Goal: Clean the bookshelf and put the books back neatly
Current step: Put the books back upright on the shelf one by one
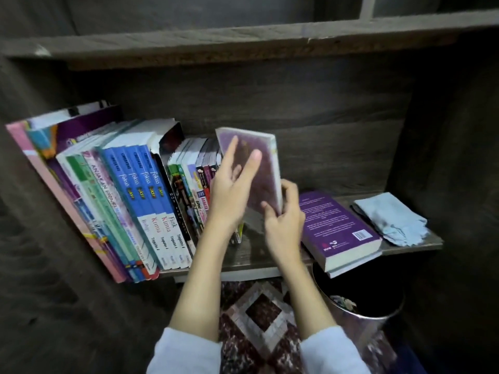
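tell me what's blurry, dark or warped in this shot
Head view: the left hand and right hand smear with motion blur, as does the upright book between them; the blue spines read sharp; the side walls sink into shadow; the wide lens bows the upper board.

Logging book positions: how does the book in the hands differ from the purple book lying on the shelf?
The held book stands upright; the flat book lies back cover up. The right hand grips the held book; no hand holds the flat book. Both are purple.
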{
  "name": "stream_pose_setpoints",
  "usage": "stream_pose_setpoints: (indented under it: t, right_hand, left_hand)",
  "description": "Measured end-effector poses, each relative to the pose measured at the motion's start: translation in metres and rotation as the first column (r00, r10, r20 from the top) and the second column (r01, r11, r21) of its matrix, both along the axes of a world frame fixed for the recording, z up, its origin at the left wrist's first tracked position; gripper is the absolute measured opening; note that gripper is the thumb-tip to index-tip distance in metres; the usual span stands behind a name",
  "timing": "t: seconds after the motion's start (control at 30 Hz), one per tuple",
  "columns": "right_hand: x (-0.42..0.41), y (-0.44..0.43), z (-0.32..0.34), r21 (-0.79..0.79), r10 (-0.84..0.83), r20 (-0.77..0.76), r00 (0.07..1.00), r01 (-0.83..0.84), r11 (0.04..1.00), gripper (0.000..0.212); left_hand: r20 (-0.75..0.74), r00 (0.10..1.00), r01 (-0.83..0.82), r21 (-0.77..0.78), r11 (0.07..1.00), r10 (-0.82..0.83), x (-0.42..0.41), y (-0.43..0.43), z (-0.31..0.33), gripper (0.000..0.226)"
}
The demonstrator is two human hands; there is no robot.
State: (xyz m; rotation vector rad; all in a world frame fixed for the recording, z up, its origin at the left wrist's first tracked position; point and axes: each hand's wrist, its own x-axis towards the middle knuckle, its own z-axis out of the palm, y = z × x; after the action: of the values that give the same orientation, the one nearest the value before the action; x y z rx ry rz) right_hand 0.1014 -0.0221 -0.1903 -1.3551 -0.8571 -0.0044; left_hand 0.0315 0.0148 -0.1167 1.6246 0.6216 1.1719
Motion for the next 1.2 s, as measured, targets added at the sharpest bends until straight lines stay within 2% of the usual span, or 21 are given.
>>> stream_pose_setpoints:
  t: [0.07,0.13,0.23,0.37,0.4,0.47,0.5,0.53,0.63,0.7,0.83,0.9,0.97,1.1,1.2]
  right_hand:
    - [-0.01,0.007,-0.008,-0.016,-0.006,0.02,1.0,0.006,1.0,0.04]
    - [-0.018,0.015,-0.014,-0.009,0.021,0.01,1.0,-0.021,1.0,0.046]
    - [-0.029,0.026,-0.02,-0.028,0.089,0.024,0.996,-0.089,0.996,0.054]
    - [-0.032,0.039,-0.031,-0.056,0.225,0.006,0.974,-0.224,0.973,0.059]
    - [-0.031,0.043,-0.035,-0.057,0.26,-0.01,0.966,-0.26,0.964,0.062]
    - [-0.026,0.051,-0.042,-0.082,0.323,-0.042,0.945,-0.325,0.942,0.066]
    - [-0.023,0.054,-0.046,-0.102,0.348,-0.06,0.936,-0.352,0.93,0.067]
    - [-0.019,0.057,-0.048,-0.122,0.369,-0.076,0.926,-0.376,0.918,0.069]
    - [-0.012,0.06,-0.05,-0.149,0.445,-0.142,0.884,-0.463,0.874,0.076]
    - [-0.003,0.063,-0.052,-0.176,0.497,-0.184,0.848,-0.526,0.832,0.079]
    - [0.026,0.061,-0.06,-0.243,0.674,-0.371,0.639,-0.767,0.593,0.099]
    - [0.035,0.059,-0.063,-0.254,0.668,-0.442,0.599,-0.797,0.548,0.102]
    - [0.039,0.061,-0.068,-0.268,0.623,-0.442,0.646,-0.758,0.595,0.097]
    - [0.036,0.07,-0.081,-0.371,0.422,-0.349,0.837,-0.537,0.758,0.07]
    - [0.037,0.072,-0.085,-0.394,0.394,-0.302,0.868,-0.49,0.778,0.059]
  left_hand:
    - [-0.072,0.997,0.017,0.0,1.0,-0.017,0.0,0.005,0.001,0.095]
    - [-0.199,0.979,-0.02,0.098,0.995,0.039,-0.004,0.009,-0.001,0.106]
    - [-0.307,0.93,-0.106,0.304,0.947,0.203,-0.011,0.018,-0.009,0.092]
    - [-0.391,0.868,-0.13,0.419,0.899,0.308,-0.027,0.027,-0.017,0.079]
    - [-0.423,0.82,-0.146,0.496,0.856,0.385,-0.03,0.03,-0.021,0.077]
    - [-0.395,0.665,-0.182,0.737,0.651,0.634,-0.035,0.035,-0.029,0.074]
    - [-0.369,0.617,-0.162,0.804,0.571,0.695,-0.036,0.038,-0.031,0.072]
    - [-0.377,0.599,-0.133,0.823,0.552,0.706,-0.036,0.039,-0.032,0.07]
    - [-0.453,0.561,-0.059,0.813,0.58,0.692,-0.037,0.048,-0.035,0.064]
    - [-0.452,0.574,-0.057,0.81,0.584,0.683,-0.036,0.055,-0.036,0.066]
    - [-0.442,0.539,-0.041,0.836,0.547,0.717,-0.039,0.065,-0.031,0.081]
    - [-0.46,0.518,-0.023,0.835,0.55,0.721,-0.041,0.068,-0.029,0.09]
    - [-0.444,0.518,-0.04,0.841,0.539,0.731,-0.039,0.07,-0.03,0.093]
    - [-0.343,0.466,-0.122,0.888,0.444,0.816,-0.028,0.075,-0.039,0.09]
    - [-0.278,0.451,-0.183,0.901,0.393,0.848,-0.021,0.078,-0.045,0.085]
